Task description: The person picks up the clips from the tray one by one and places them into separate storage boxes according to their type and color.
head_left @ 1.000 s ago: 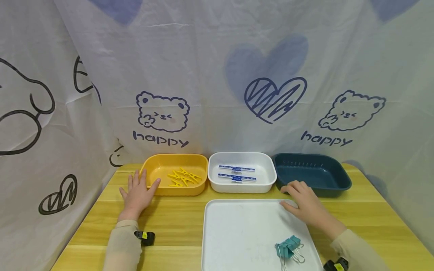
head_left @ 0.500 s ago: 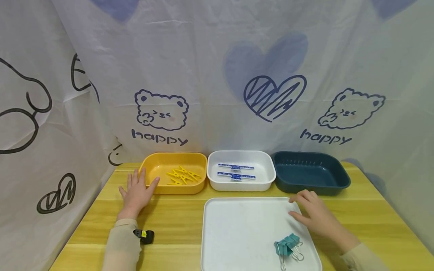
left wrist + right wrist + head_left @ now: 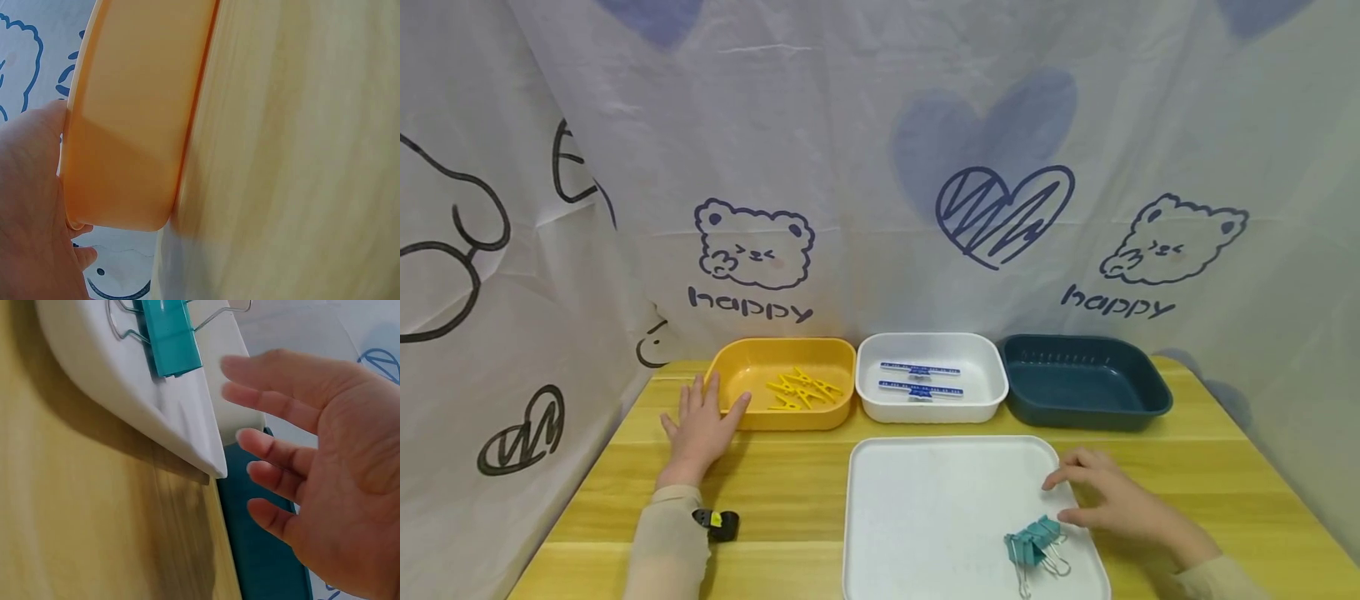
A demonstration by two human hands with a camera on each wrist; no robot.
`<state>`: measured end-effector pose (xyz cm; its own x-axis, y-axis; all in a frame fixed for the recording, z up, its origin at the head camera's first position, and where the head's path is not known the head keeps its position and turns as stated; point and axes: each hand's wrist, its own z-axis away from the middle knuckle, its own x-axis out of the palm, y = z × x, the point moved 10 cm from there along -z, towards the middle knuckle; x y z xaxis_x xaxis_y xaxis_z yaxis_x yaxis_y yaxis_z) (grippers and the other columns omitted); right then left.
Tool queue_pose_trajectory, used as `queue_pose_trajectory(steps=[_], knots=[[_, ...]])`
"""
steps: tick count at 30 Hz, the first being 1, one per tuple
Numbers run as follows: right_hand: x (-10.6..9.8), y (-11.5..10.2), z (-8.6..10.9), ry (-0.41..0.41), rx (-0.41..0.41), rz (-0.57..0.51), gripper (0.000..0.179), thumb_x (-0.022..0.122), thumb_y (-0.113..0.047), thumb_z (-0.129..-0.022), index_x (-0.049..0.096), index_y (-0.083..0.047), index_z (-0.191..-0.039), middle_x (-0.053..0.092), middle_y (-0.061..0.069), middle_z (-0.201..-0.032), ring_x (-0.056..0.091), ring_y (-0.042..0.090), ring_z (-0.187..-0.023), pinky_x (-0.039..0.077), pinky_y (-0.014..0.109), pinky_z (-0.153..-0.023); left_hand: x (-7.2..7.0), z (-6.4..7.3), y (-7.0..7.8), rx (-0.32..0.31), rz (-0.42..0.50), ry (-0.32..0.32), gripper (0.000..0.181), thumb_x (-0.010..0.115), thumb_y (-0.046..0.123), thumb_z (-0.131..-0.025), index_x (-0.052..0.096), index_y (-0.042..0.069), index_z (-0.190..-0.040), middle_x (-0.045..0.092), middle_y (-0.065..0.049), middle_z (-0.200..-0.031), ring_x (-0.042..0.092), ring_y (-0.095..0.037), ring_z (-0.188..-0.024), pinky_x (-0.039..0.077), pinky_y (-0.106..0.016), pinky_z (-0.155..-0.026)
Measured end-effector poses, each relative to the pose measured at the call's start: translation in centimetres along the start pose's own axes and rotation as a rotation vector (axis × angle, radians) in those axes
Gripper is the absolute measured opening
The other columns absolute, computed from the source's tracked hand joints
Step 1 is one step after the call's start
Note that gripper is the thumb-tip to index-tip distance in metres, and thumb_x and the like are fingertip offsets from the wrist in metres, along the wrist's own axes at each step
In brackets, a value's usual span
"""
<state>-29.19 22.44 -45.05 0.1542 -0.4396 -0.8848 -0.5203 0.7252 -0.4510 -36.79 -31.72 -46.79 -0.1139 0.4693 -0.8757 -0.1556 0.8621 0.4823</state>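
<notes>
My left hand (image 3: 698, 429) rests at the left front corner of a yellow bin (image 3: 797, 420), fingers spread along its outer side and thumb by the near rim. The left wrist view shows the hand against the orange-looking wall (image 3: 125, 144). Above the right edge of a white tray (image 3: 925, 517), my right hand (image 3: 1116, 500) hovers with loosely bent, separated fingers and holds nothing. Teal binder clips (image 3: 1032, 540) with silver wire handles lie bunched on the tray, just left of that hand. A teal binder clip (image 3: 172, 337) shows beyond the fingertips in the right wrist view.
Several yellow clothespins (image 3: 801, 389) lie in the yellow bin. Beside it, a white bin (image 3: 932, 412) contains two blue-and-white ruler-like clips (image 3: 921, 389). A dark blue bin (image 3: 1086, 415) stands at the right. A printed white curtain (image 3: 880, 250) hangs behind the wooden table (image 3: 775, 500).
My right hand has moved back from beside the dark blue bin, toward me and slightly right, to near the binder clips. The left hand stays at the yellow bin.
</notes>
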Motion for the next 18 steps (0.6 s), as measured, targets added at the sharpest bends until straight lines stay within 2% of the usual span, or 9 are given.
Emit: queue_pose_trajectory(steps=[5, 10, 14, 18], knots=[[1.3, 0.3, 0.2, -0.096, 0.002, -0.068, 0.025, 0.077, -0.042, -0.08, 0.068, -0.038, -0.102, 0.05, -0.009, -0.11, 0.034, 0.006, -0.102, 0.037, 0.028, -0.083, -0.1, 0.0, 0.0, 0.005, 0.008, 0.001, 0.095, 0.027, 0.072, -0.094, 0.001, 0.006, -0.157, -0.006, -0.027, -0.162, -0.01, -0.05, -0.148, -0.012, -0.078, -0.106], [2.4, 0.3, 0.1, -0.174, 0.033, -0.113, 0.02, 0.076, -0.041, -0.08, 0.068, -0.039, -0.098, 0.048, -0.007, -0.11, 0.033, 0.013, -0.103, 0.036, 0.032, -0.084, 0.0, 0.1, 0.1, 0.009, 0.009, -0.006, 0.095, 0.027, 0.072, -0.094, 0.002, 0.006, -0.157, -0.006, -0.027, -0.162, -0.011, -0.05, -0.147, -0.011, -0.079, -0.105], [2.6, 0.1, 0.0, -0.184, 0.028, -0.113, 0.019, 0.077, -0.038, -0.08, 0.067, -0.038, -0.096, 0.048, -0.006, -0.111, 0.034, 0.018, -0.105, 0.037, 0.035, -0.086, 0.0, 0.1, 0.1, 0.008, 0.005, -0.004, 0.095, 0.027, 0.072, -0.094, 0.002, 0.006, -0.157, -0.006, -0.027, -0.162, -0.009, -0.05, -0.148, -0.011, -0.079, -0.106], [2.9, 0.4, 0.0, -0.185, 0.037, -0.081, 0.02, 0.078, -0.038, -0.078, 0.066, -0.042, -0.094, 0.047, -0.009, -0.111, 0.034, 0.017, -0.105, 0.038, 0.034, -0.087, 0.1, 0.0, 0.0, 0.006, 0.002, -0.001, 0.095, 0.026, 0.072, -0.094, 0.002, 0.006, -0.157, -0.006, -0.026, -0.162, -0.008, -0.05, -0.148, -0.011, -0.079, -0.106]])
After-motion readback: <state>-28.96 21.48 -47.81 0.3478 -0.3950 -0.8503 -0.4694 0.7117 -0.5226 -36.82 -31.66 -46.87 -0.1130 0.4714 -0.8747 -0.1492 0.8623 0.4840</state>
